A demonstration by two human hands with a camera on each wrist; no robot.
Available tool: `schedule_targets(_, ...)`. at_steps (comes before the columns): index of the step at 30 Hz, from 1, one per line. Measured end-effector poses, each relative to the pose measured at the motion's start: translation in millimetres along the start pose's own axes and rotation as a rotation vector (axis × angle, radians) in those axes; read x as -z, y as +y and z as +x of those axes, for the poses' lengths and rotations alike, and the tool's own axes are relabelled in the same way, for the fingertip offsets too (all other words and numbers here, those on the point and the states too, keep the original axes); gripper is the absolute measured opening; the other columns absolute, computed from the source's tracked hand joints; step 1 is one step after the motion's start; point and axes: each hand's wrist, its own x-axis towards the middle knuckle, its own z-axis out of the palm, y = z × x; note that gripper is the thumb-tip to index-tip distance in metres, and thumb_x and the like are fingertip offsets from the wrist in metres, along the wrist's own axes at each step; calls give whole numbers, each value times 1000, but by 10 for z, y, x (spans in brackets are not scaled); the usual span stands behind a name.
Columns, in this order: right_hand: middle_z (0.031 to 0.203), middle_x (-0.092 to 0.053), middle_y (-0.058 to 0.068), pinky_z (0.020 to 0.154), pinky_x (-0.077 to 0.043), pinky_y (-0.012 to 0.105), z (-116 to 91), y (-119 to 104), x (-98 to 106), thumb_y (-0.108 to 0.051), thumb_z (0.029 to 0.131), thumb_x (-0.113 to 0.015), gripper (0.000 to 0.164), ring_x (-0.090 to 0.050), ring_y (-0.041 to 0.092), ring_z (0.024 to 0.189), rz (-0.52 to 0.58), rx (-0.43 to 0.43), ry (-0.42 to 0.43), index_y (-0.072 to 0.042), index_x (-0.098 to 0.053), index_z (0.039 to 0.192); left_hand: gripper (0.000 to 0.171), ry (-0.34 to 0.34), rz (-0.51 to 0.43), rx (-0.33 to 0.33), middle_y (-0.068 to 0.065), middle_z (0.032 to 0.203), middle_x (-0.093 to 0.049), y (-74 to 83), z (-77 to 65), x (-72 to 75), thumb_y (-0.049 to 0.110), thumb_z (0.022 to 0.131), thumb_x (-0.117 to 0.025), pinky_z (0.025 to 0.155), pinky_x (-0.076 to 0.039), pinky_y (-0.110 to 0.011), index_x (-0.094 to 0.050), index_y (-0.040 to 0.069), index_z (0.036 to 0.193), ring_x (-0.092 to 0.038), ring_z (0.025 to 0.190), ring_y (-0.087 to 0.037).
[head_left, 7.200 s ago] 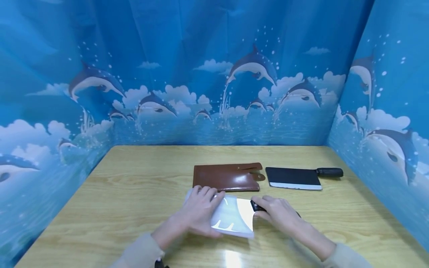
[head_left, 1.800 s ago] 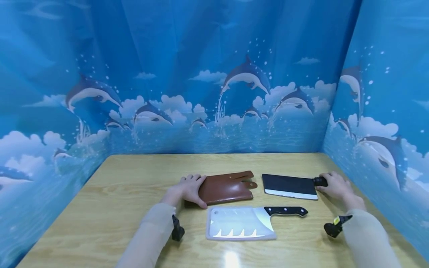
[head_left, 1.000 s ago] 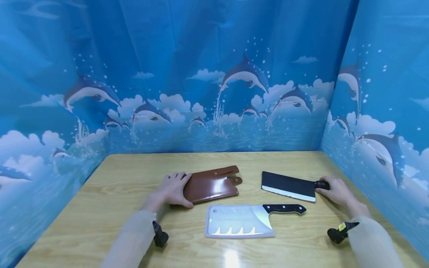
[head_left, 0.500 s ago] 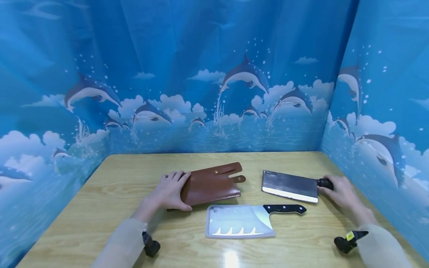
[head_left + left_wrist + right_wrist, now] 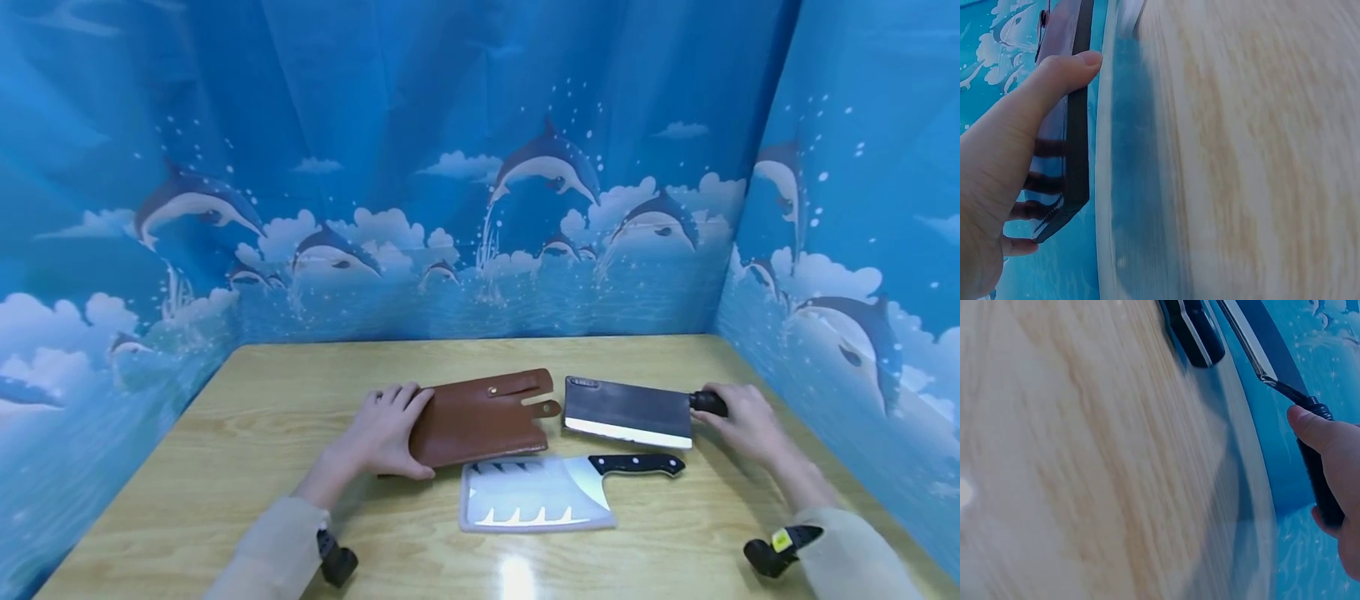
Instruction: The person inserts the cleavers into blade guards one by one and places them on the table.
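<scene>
Going left to right, with covered cleaver (image 5: 536, 500) as landmark: flat on table (image 5: 262, 400), blade in translucent guard (image 5: 495, 500), riveted handle (image 5: 637, 467) pointing right.

Left of and behind covered cleaver: left hand (image 5: 386, 433), gripping left end of brown leather sheath (image 5: 476, 421), thumb on near edge. Sheath directly behind covered cleaver, tilted and apparently lifted clear per left wrist view; overlapping covered cleaver's back edge in head view, can't tell if touching. Strap tab (image 5: 546, 409) at its right end, pointing toward bare blade.

Right of and behind covered cleaver: bare cleaver (image 5: 622, 410), blade to the left, bright cutting edge on the near side. Past covered cleaver's handle end, farther back: right hand (image 5: 746, 422), wrapped round black handle (image 5: 707, 403), thumb up by collar.

Just changed versus half a second ago: bare cleaver shifted left, sheath nudged right, covered cleaver unmoved. Means only a sliver between strap end and blade front, contact unclear. Blade wholly outside sheath, slightly out of line with it.
</scene>
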Motion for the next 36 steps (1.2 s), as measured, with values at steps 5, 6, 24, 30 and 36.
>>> schedule_targets(5, 88, -64, 21, 63, -38, 44, 44, -85, -9, -15, 74, -76, 37, -51, 35, 78, 22, 30, 39, 2, -61, 102, 113, 31, -3, -26, -18, 136, -40, 9, 3, 2, 74, 55, -66, 90, -34, -58, -33, 11, 142, -41, 118, -37)
schedule_targets(6, 88, -64, 21, 63, -38, 43, 52, -100, -12, -15, 73, -76, 36, -51, 35, 78, 23, 36, 47, 2, -61, 101, 112, 36, -1, -31, -18, 136, -40, 9, 3, 1, 74, 55, -66, 90, -35, -58, -33, 11, 142, -41, 118, -37)
schedule_targets(24, 84, -63, 14, 64, -36, 39, 110, -337, 7, -10, 71, -78, 32, -51, 31, 77, 44, 84, 72, -1, -62, 96, 112, 34, -3, -62, -20, 134, -40, 13, -4, -29, 71, 55, -69, 96, -32, -58, -33, 8, 141, -40, 119, -38)
schedule_targets(30, 85, -63, 15, 65, -37, 40, 118, -350, -12, -8, 68, -79, 33, -51, 32, 79, 41, 121, 95, 0, -62, 95, 112, 40, -21, -87, -20, 134, -40, 14, -30, -23, 69, 55, -71, 96, -32, -57, -34, 6, 141, -40, 117, -37)
schedule_targets(36, 86, -63, 15, 65, -38, 42, 133, -402, 1, -9, 69, -79, 34, -52, 32, 79, 26, 120, 92, 0, -62, 97, 113, 38, -46, -107, -21, 136, -38, 32, -12, -20, 68, 56, -71, 97, -31, -56, -32, 6, 142, -39, 119, -37)
